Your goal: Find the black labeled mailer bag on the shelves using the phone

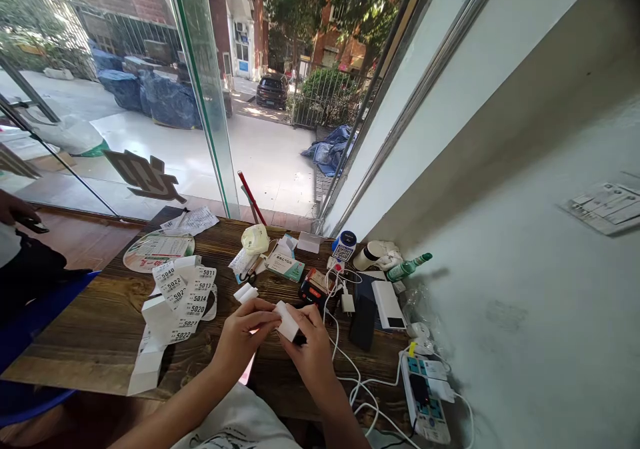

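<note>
Pinching a small white paper slip point(287, 321), left hand point(245, 335) and right hand point(313, 345) hold it near the numbered tickets point(185, 295); probably light, floppy, best gripped by its edges.

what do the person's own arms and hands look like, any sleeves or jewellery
Both forearms are bare, with no sleeves reaching them. The left hand and right hand wear no gloves; no rings, watch or bracelets show. A white shirt with a dark print shows at the bottom edge.
</note>
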The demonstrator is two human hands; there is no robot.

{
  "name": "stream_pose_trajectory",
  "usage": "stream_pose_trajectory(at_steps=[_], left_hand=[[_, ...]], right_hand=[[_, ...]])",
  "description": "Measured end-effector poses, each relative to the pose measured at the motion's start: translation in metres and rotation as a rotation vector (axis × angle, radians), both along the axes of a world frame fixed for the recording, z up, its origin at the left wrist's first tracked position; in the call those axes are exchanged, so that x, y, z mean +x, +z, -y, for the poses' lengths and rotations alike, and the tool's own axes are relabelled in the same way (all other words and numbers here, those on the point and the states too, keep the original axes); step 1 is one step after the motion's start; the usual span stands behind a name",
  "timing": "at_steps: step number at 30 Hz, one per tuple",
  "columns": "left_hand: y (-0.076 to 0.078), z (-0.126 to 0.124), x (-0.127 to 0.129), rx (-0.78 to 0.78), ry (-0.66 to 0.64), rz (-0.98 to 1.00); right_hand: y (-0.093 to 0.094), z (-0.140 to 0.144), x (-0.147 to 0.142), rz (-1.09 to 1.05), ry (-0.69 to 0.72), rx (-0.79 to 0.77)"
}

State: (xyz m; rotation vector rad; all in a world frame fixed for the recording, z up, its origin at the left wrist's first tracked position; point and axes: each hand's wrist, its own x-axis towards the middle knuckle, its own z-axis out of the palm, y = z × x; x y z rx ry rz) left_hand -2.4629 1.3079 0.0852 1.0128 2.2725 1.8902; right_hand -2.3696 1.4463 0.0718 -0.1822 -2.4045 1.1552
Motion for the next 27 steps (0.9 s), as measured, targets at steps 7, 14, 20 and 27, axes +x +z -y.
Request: stream_pose_trajectory(at_steps=[7,14,20,27], left_hand=[[0.007,0.005,-0.002,-0.248,-0.047,-0.19],[0.003,0.002,0.006,-0.43,0.034,-0.486],[-0.001,0.006,0.005,-0.275,0.083,-0.677],[-0.002,0.007,0.003,-0.186,0.031,-0.472]], right_hand=[[0.001,-0.003,0.004,0.062,0.058,0.191],[0.004,-0.002,0.003,0.092,0.06,0.138],[0.005,0.007,-0.002,0.078,-0.064,-0.067],[0.005,0.002,-0.002,0.039,-0.029,0.002]])
